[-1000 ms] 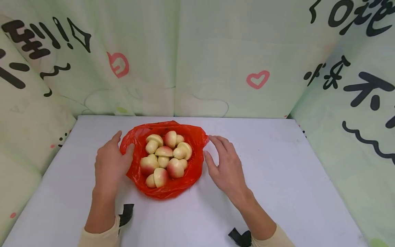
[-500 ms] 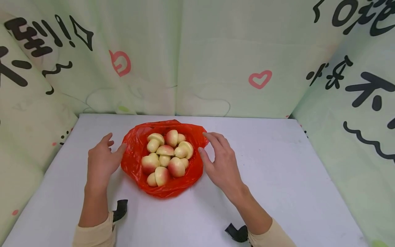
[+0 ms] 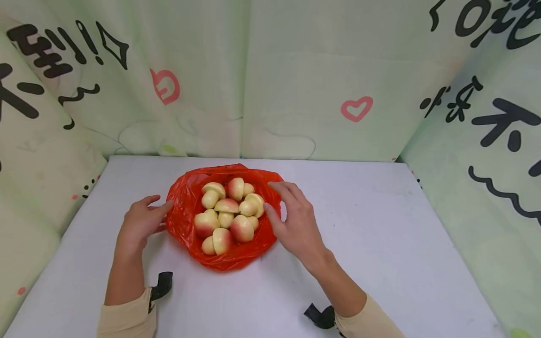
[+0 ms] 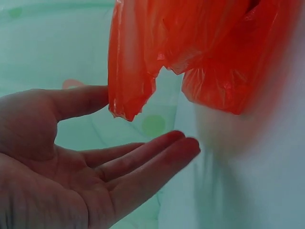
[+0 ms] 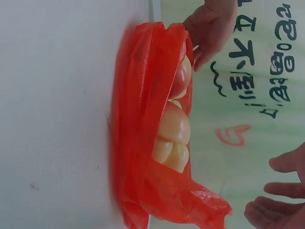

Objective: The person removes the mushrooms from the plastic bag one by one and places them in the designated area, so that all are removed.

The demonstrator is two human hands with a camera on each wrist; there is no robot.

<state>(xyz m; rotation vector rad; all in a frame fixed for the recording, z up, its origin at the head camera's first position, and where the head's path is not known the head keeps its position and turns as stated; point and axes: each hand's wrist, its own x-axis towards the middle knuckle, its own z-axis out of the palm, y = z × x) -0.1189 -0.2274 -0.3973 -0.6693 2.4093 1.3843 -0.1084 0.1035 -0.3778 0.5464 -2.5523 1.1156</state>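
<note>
A red plastic bag, its mouth spread wide, sits on the white table with several mushroom-shaped pieces inside, cream with pinkish-red caps. At the bag's left side is my left hand. In the left wrist view its thumb reaches the hanging edge of the bag, while the other fingers stretch out below, apart from the plastic. My right hand hovers over the bag's right rim with loosely bent, spread fingers. The right wrist view shows that hand's fingers holding nothing, near a loose flap of the bag.
The white tabletop extends around the bag. Pale green curtains with black lettering and pink drawings enclose the back and both sides. Black straps hang at the cuffs of both beige sleeves.
My left hand has let go of the bag's left rim, moved outward and dropped lower beside it. My right hand has shifted slightly left, over the right rim. The mushroom-shaped pieces stay put.
</note>
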